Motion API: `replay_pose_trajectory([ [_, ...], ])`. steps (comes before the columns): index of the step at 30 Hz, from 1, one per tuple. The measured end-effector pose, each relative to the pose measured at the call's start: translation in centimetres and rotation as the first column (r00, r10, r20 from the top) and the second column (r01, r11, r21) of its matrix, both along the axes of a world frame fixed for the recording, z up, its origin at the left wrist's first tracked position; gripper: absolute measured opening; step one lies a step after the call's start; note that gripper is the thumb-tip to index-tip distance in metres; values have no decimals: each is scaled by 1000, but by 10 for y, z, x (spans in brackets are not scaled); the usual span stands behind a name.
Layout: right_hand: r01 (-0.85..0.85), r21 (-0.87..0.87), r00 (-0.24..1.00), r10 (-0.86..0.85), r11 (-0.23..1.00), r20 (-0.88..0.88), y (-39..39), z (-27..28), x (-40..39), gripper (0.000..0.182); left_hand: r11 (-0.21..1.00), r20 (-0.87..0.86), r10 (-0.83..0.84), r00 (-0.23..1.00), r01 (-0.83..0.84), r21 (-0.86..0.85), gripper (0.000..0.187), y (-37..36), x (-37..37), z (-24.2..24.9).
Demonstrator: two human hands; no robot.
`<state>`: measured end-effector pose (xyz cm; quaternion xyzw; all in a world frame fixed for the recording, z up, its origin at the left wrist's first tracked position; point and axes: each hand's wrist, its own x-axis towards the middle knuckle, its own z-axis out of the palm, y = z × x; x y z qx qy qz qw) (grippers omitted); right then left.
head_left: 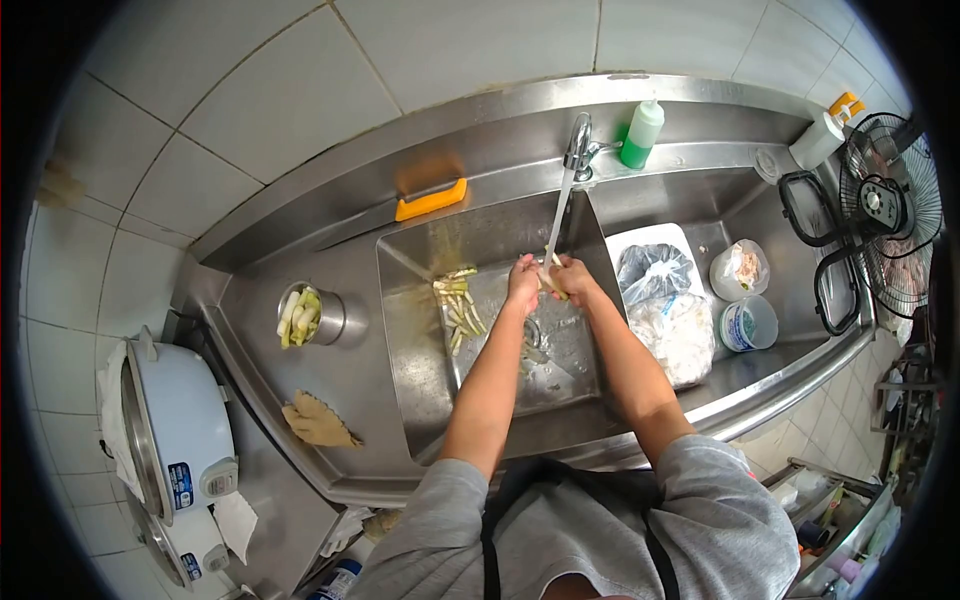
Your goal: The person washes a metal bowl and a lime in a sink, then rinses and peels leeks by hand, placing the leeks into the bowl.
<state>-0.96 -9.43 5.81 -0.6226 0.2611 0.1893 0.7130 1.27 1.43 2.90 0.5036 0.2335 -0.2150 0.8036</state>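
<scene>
Under the running faucet (577, 150), my left hand (523, 284) and my right hand (572, 278) are closed around a pale vegetable stalk (547, 283). Water falls onto it between the hands. Several cut pale-green stalks (462, 312) lie at the left of the sink basin (420, 370), on its floor. A few peeled scraps (535, 354) are near the drain, below my hands. To the left, on the counter, a metal container (343, 318) holds more pale-green and white stalks (298, 318). The exact kind of vegetable cannot be made out.
A yellow-handled tool (431, 200) and a green soap bottle (642, 134) sit along the back ledge. The right basin holds a white tray with plastic bags (668, 325) and two tubs (740, 271). A brown glove-like cloth (318, 420) lies left; a fan (890, 205) stands right.
</scene>
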Motion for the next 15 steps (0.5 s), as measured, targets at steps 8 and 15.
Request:
replay_pose_trajectory([
  [8,357,-162,933,-344,920,100,21,-17,3,19,992,28,-104,994,101,77,35,7,4,24],
  [15,439,-251,895,-397,863,203,34,-14,7,25,966,-15,95,995,-96,-241,26,2,13,7],
])
